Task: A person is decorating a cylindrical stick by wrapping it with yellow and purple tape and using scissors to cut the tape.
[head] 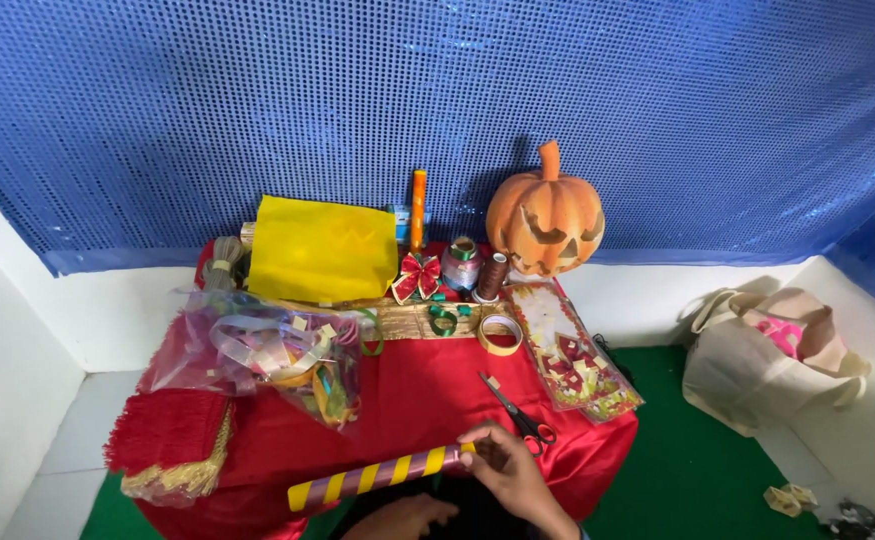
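Currently: striped tube (pixel 382 474) pinched at one end by right hand (pixel 505 466) | left hand (pixel 404 517) loose, holding nothing | risk: tube tipped off tabletop (pixel 427 395) edge; scissors (pixel 515 410) snagged.

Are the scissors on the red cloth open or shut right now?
Shut. The scissors lie flat on the red cloth, blades together in a single line, just above the right hand.

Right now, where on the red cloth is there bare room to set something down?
The free patch is mid-table on the red cloth: ribbon bag to its left, scissors and sticker pack to its right, striped tube in front. The back row by the pumpkin and yellow sheet is crowded.
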